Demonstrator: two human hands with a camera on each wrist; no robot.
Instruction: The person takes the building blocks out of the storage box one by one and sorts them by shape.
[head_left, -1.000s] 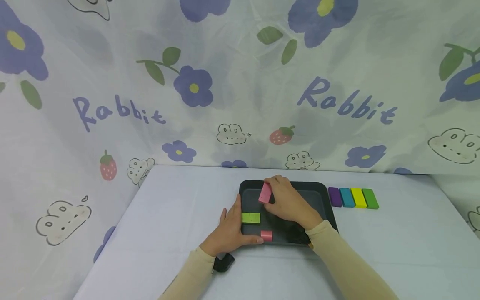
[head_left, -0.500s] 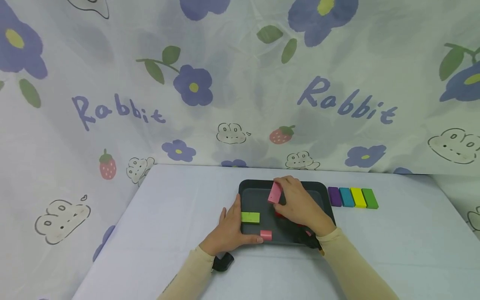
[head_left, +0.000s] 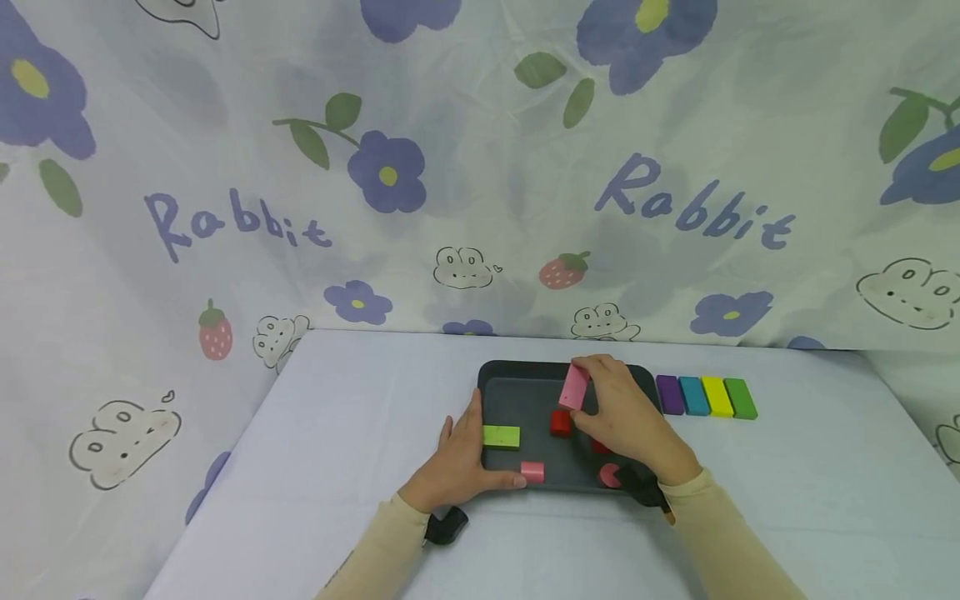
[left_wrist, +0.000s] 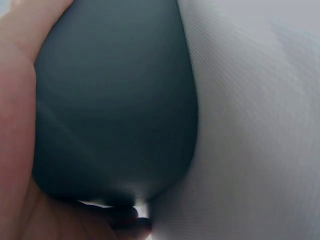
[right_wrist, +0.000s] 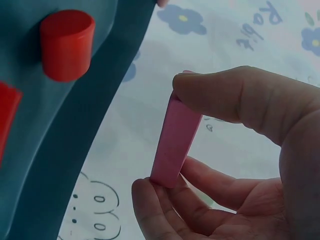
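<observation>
My right hand (head_left: 630, 421) pinches a pink rectangular block (head_left: 574, 387) above the right half of a dark tray (head_left: 525, 393). In the right wrist view the thumb (right_wrist: 215, 95) presses one end of the block and the fingertips (right_wrist: 145, 197) the other. My left hand (head_left: 453, 471) rests against the tray's left side, fingers straight along the rim and thumb at the front edge. Inside the tray lie a lime-green block (head_left: 501, 437), a short pink piece (head_left: 532, 472) near the left thumb, a red piece (head_left: 560, 422) and a round pink piece (head_left: 609, 475). The right hand partly covers another red piece (head_left: 602, 447).
Right of the tray, a purple block (head_left: 670, 395), a blue block (head_left: 693, 396), a yellow block (head_left: 717, 396) and a green block (head_left: 741, 398) lie side by side on the white tabletop (head_left: 375, 392). A patterned cloth (head_left: 480, 208) hangs behind.
My right hand has moved to the right over the tray with the pink block, uncovering the red pieces and the round pink piece. My left hand has stayed at the tray.
</observation>
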